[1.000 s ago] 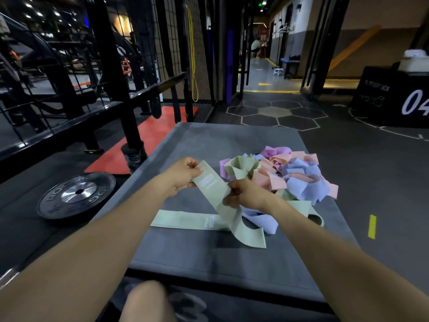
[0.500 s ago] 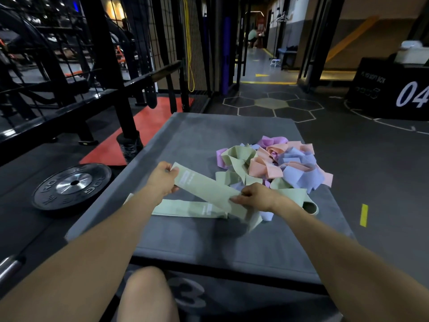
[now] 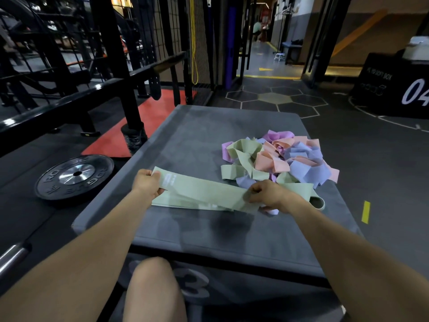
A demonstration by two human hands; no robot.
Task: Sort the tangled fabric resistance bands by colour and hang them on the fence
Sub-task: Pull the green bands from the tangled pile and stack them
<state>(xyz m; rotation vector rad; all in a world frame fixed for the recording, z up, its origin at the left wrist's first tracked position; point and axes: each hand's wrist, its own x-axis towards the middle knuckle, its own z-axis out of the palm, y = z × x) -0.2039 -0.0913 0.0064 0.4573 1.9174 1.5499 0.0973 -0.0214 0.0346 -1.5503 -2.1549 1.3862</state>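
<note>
We log one grey padded box (image 3: 204, 126) as landmark. On its near half, the left hand (image 3: 146, 185) and right hand (image 3: 267, 195) pinch opposite ends of a flat green band (image 3: 204, 194). At its far right corner lies the tangled pile (image 3: 285, 159); off its left side, a weight plate (image 3: 75, 176) and black fence (image 3: 69, 94).

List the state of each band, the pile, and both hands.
Green band: pulled flat between both hands, above another green band lying on the box.
Band pile: tangled, mixed colours.
Left hand: grips the band's left end.
Right hand: pinches its right end.
</note>
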